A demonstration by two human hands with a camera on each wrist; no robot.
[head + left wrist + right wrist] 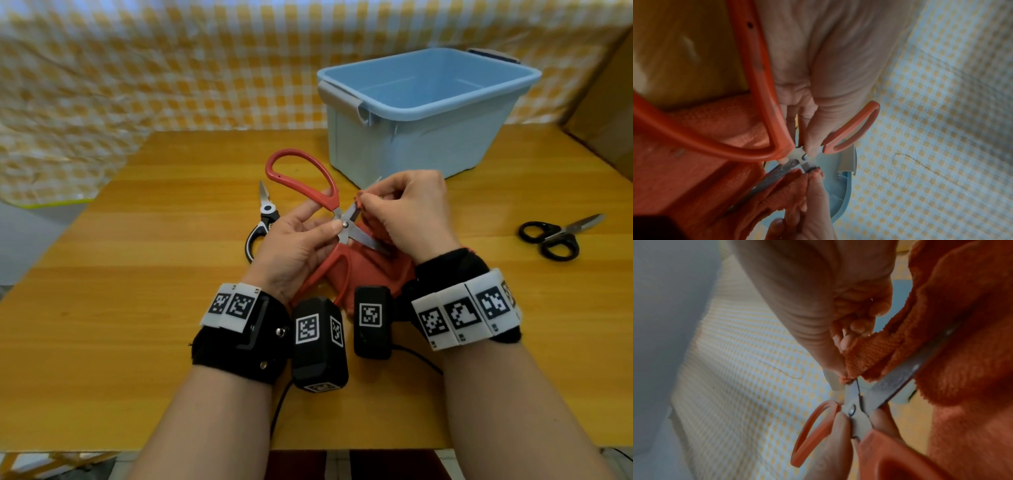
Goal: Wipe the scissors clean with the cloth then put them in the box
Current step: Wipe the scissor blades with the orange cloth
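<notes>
**Wiping the far blade of the red scissors**

The red scissors (337, 219) are held above the middle of the counter (137, 274), just near of the blue box (424, 113), with their blades spread apart. The left hand (291, 246) pinches them at the pivot, thumb and fingers (840, 430) curled on either side of the screw. The right hand (411, 212) pinches a fold of the red cloth (370, 263) around the far blade, close to the pivot; the rest of the cloth hangs down to the counter.

To do this well, I judge the cloth should stay folded over both faces of the blade and slide from pivot to tip, fingers kept on the flat sides, off the cutting edge. The left hand should hold the pivot firm so the blades do not swing shut on the cloth.

The far blade points far and right toward the box, its tip just showing past the right hand; the other blade points near and right, its end hidden, probably under the cloth. The handle loops spread left, one far and one near.

Two other pairs lie on the counter: black-handled scissors (555, 236) at the right, black-and-white shears (262, 219) at the left.
</notes>
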